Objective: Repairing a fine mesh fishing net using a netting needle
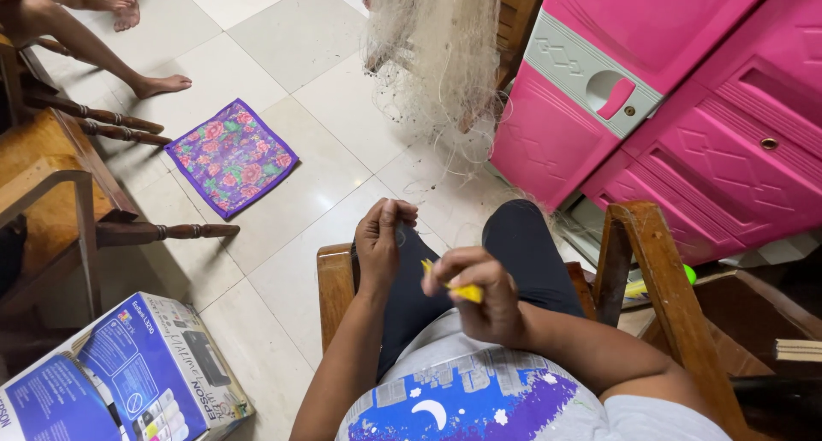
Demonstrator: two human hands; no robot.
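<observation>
I sit in a wooden chair point(336, 280) with dark trousers over my knees. My right hand point(479, 294) is closed around a small yellow netting needle point(454, 289), held over my lap. Just to its left, my left hand point(382, 241) is raised with fingers pinched together on fine, nearly invisible net threads. A pale fishing net point(437, 56) hangs bunched ahead of me, and its strands trail down toward my knees. The two hands are a few centimetres apart.
A pink plastic cabinet point(685, 107) stands at right. A purple floral cloth point(231, 157) lies on the tiled floor. At left stand a wooden chair point(60, 184), another person's bare legs point(94, 38) and a printer box point(128, 381).
</observation>
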